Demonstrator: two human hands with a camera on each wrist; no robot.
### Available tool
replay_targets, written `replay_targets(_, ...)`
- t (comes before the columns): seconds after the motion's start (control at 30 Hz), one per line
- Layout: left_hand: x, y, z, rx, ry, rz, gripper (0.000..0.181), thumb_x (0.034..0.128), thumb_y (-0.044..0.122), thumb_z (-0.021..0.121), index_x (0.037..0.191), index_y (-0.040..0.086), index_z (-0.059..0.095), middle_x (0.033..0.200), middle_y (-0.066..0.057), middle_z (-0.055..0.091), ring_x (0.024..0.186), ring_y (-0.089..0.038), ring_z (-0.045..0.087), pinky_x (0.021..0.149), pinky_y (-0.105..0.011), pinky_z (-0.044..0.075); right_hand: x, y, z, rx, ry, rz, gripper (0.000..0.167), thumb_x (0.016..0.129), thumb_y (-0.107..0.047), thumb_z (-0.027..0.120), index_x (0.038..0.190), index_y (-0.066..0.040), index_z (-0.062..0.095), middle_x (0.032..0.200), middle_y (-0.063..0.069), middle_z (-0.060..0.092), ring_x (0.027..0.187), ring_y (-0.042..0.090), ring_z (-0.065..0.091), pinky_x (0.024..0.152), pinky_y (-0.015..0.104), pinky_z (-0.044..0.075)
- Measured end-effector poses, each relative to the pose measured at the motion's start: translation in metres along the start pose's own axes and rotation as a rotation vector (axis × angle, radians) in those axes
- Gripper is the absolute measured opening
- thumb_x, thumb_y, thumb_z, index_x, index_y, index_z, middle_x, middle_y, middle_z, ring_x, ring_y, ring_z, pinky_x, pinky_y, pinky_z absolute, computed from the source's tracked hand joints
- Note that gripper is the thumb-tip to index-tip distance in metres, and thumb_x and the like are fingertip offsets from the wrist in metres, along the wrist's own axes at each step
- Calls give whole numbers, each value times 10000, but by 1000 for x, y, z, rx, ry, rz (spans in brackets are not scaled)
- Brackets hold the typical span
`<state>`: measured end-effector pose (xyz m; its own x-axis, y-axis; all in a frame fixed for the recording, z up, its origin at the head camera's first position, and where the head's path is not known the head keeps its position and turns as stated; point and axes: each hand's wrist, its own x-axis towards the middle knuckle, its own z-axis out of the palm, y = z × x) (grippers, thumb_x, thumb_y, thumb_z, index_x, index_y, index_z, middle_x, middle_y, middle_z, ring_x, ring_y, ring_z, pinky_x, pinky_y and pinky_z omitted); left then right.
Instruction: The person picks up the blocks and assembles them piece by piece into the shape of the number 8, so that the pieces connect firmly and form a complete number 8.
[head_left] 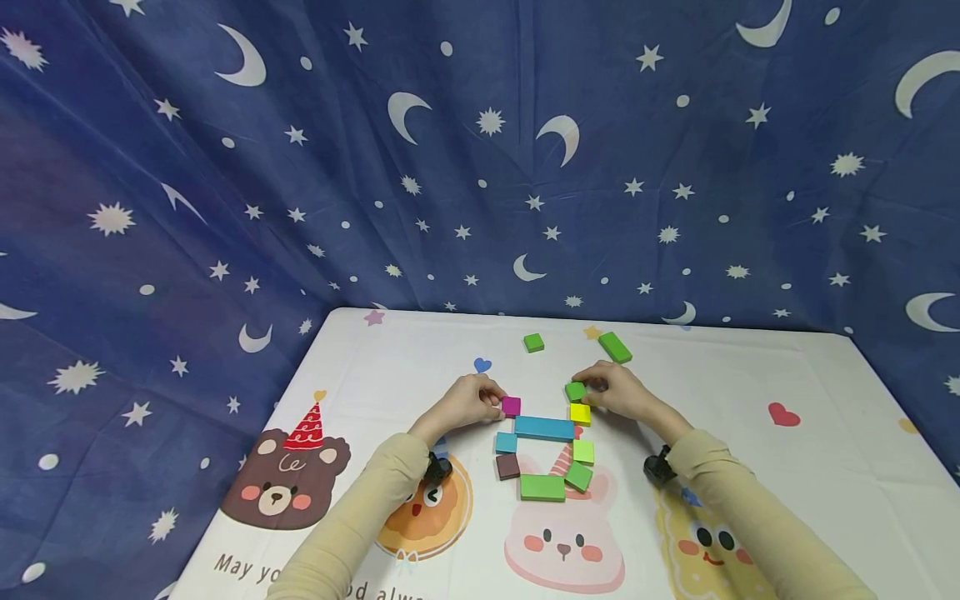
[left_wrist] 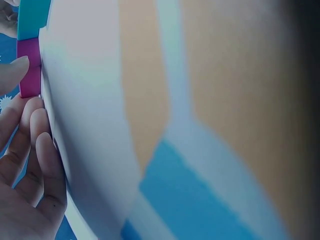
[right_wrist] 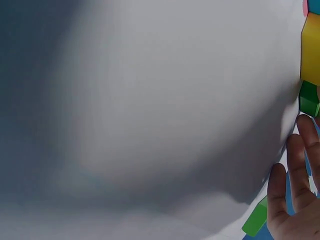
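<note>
My left hand (head_left: 468, 402) pinches a magenta block (head_left: 511, 407) at the upper left corner of a long blue block (head_left: 543, 428); the left wrist view shows the thumb on the magenta block (left_wrist: 30, 80). On the other side, my right hand (head_left: 617, 390) holds a small green block (head_left: 575, 392) just behind a yellow block (head_left: 580, 414). Below the blue block, a light blue block (head_left: 506, 442) and a dark brown block (head_left: 507, 466) run down the left. A lime block (head_left: 582, 452) and a green block (head_left: 578, 477) run down the right. A longer green block (head_left: 542, 488) lies at the bottom.
Farther back on the white printed tablecloth (head_left: 435, 350) lie a small green block (head_left: 533, 342) and a longer green block (head_left: 615, 347). Behind the table hangs a dark blue curtain (head_left: 465, 192) with moons and stars.
</note>
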<state>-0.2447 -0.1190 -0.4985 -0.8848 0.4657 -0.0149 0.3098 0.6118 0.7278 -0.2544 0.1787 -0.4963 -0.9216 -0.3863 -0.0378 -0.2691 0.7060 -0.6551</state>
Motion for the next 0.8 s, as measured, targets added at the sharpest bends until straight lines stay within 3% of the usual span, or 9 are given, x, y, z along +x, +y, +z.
replay_targets(0.2, 0, 3, 2, 11, -3, -64, 232, 738, 80, 793, 954, 32, 725, 778, -37, 631, 700, -70, 519, 661, -191, 426, -2, -1, 0, 19, 2, -18, 311, 831, -46, 675, 1141, -33, 687, 975, 97, 637, 837, 208, 487, 739, 318, 396)
replay_targets(0.8, 1, 3, 2, 16, -3, -62, 231, 739, 72, 792, 959, 36, 727, 779, -35, 633, 697, -66, 509, 662, -186, 423, -5, -1, 0, 28, 1, -39, 288, 843, -38, 649, 1128, -32, 697, 958, 102, 625, 831, 213, 480, 709, 296, 379)
